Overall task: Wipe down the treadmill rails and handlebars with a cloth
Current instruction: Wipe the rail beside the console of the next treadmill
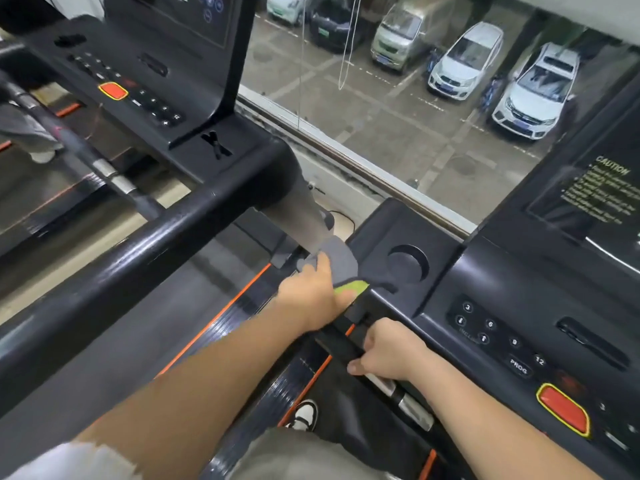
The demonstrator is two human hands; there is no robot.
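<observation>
Forearms (214, 375) fill the foreground; the right hand (391, 351) curls its grip round the handlebar (412, 401). The left hand (311, 296) seemingly pinches the grey-green cloth (337, 263) against the console (485, 282), fingertips hidden. Cars (536, 95) sit beyond the window (311, 81).

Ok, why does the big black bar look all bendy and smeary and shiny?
Head view: the wide-angle lens bows the black handrail and the window ledge; the rail's edges smear, likely from head movement; pale streaks along it are window daylight glare; the left hand and cloth look slightly soft.
</observation>
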